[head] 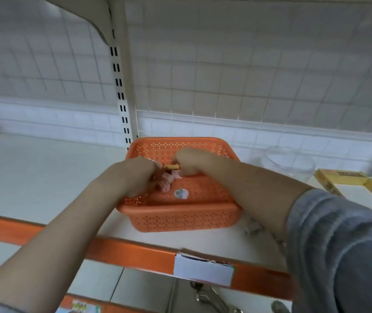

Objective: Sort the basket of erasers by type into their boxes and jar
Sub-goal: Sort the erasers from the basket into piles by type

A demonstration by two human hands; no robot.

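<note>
Inside the orange basket [181,219], your left hand [133,177] is curling around pink erasers [166,182]. Beside it, your right hand [191,162] is pinching a yellow eraser [172,167] with bent fingers.

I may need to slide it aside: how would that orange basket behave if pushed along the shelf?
The orange basket looks like thin perforated plastic, so probably light and slightly flexible. It holds only a few erasers, so it should slide easily on the smooth white shelf. Its wide, low shape makes tipping unlikely.
</note>
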